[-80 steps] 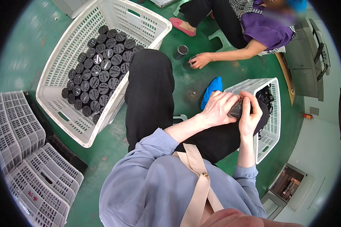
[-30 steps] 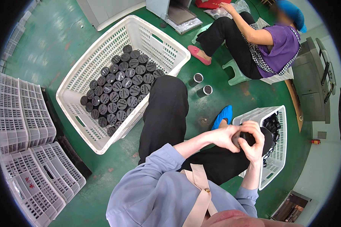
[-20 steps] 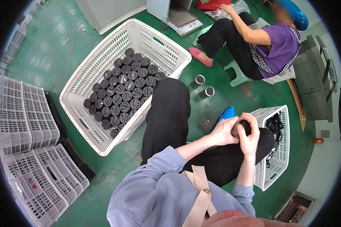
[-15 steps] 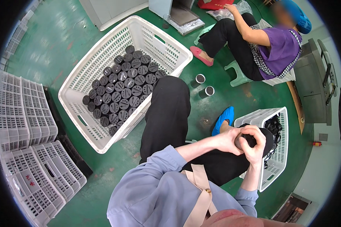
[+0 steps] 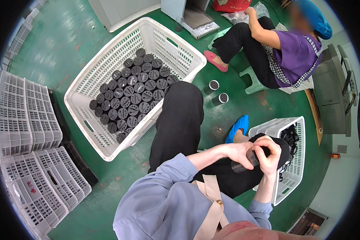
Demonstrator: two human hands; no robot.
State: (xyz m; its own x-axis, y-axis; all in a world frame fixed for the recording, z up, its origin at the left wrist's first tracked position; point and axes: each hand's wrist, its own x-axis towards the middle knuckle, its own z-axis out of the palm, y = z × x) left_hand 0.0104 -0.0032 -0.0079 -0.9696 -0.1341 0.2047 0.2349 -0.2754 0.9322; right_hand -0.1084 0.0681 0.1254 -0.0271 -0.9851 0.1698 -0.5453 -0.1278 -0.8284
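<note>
Head camera: seated on a green floor, a person in a blue-grey shirt and black trousers grips a dark cylinder with both hands over the right knee. The left hand is wrapped around the near end of the cylinder, fingers closed on it; the right hand curls over the far end, fingers clamped on the same piece. The cylinder lies roughly level between the two hands, just left of a small white crate that holds more dark parts. To the left, beside the person's left leg, a large white basket stands on the floor, packed with upright dark cylinders in close rows. Two more open-topped cylinders stand on the floor just beyond the knee, between the basket and a second worker in a purple top and blue cap who sits on a low stool at the far right. Empty white crates are stacked along the left edge. A blue shoe cover shows beside the small crate.
</note>
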